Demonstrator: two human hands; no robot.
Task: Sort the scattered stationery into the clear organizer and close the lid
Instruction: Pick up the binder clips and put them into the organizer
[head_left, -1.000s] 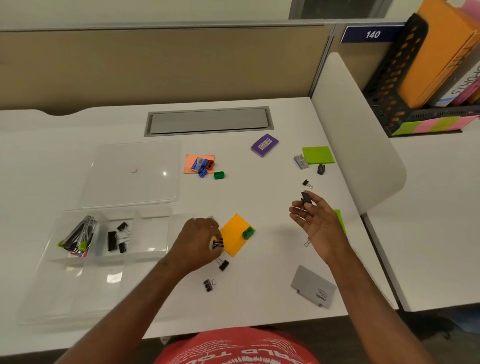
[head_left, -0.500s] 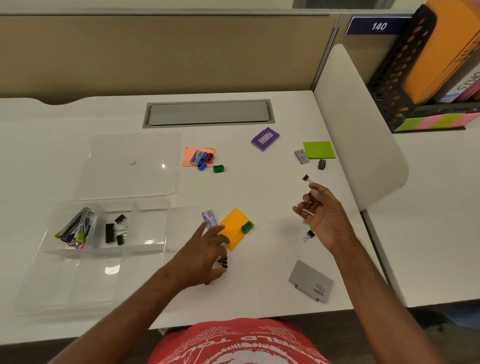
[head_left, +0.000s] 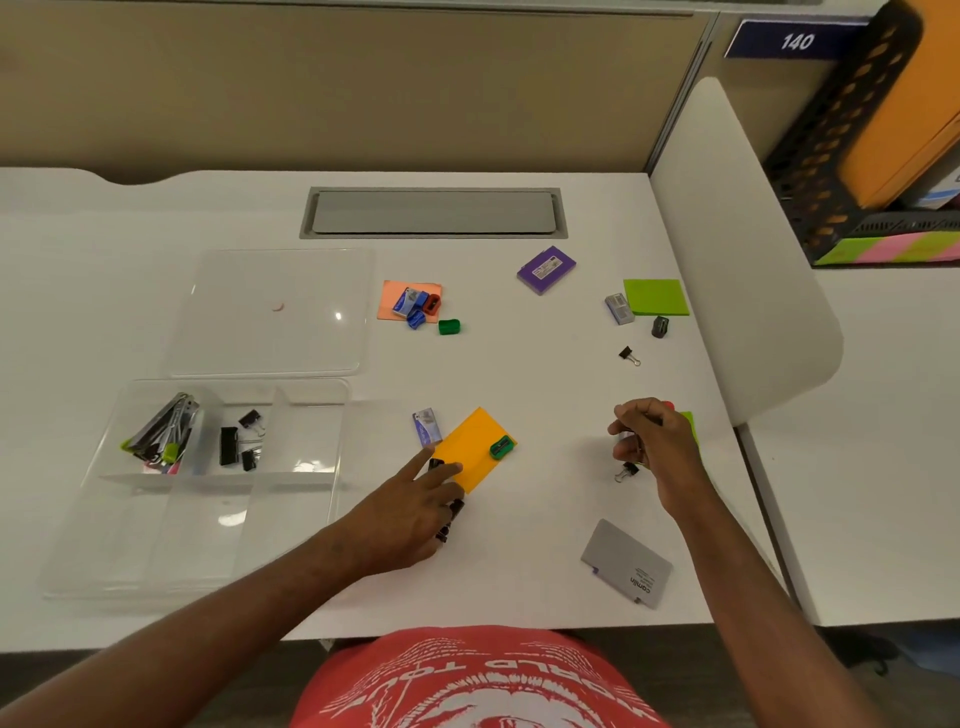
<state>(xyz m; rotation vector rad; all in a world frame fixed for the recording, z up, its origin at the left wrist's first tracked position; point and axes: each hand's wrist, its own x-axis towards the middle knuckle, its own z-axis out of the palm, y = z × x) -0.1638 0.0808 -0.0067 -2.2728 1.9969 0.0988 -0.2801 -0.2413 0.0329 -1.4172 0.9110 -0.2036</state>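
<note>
From the head camera, the left hand (head_left: 415, 512) lies low on the white desk (head_left: 519, 395) with its fingers stretched out and spread, the fingertips over small black binder clips (head_left: 451, 514) at the near corner of an orange sticky-note pad (head_left: 475, 449); nothing is curled around them. A green sharpener (head_left: 501, 448) sits on that pad, and a small blue-and-white eraser (head_left: 427, 427) lies just beside its left edge. The right hand (head_left: 652, 441) is held above the desk with its fingers curled in, apparently pinching something small and dark, though what it grips cannot be told; another binder clip (head_left: 627, 471) lies on the desk just below it. The clear organizer (head_left: 208, 519) stands open at the left, with pens and highlighters (head_left: 163, 434) in its far-left compartment and black clips (head_left: 236, 441) in the next one. Its clear lid (head_left: 270, 312) lies flat on the desk just behind it. Farther back are a pink pad (head_left: 402, 301) bearing small sharpeners and an eraser, a purple box (head_left: 546, 270), a green pad (head_left: 657, 297) and one lone clip (head_left: 628, 356). A grey card (head_left: 626, 564) lies near the front edge.
</note>
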